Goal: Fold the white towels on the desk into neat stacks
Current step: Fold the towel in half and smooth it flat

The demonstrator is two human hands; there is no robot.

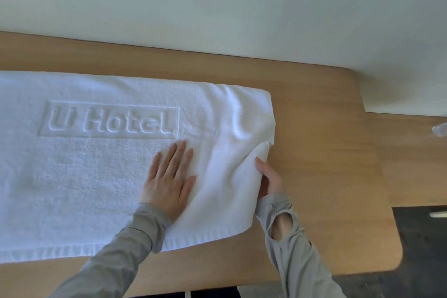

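Lying spread on the desk (326, 128), the white towel (84, 176) runs off the frame's left edge. Left hand (169, 181) presses flat on it, fingers straight. Right hand (269, 176) pinches the lifted right edge, thumb on top, raising that end

pale wall (217, 7), dark floor (423, 237), clear object (440, 129)

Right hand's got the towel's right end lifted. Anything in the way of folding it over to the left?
Only the left hand, pressed flat on the towel just left of the lifted flap that the right hand grips. Otherwise the towel's surface shows nothing lying on it, out to the frame's left edge.
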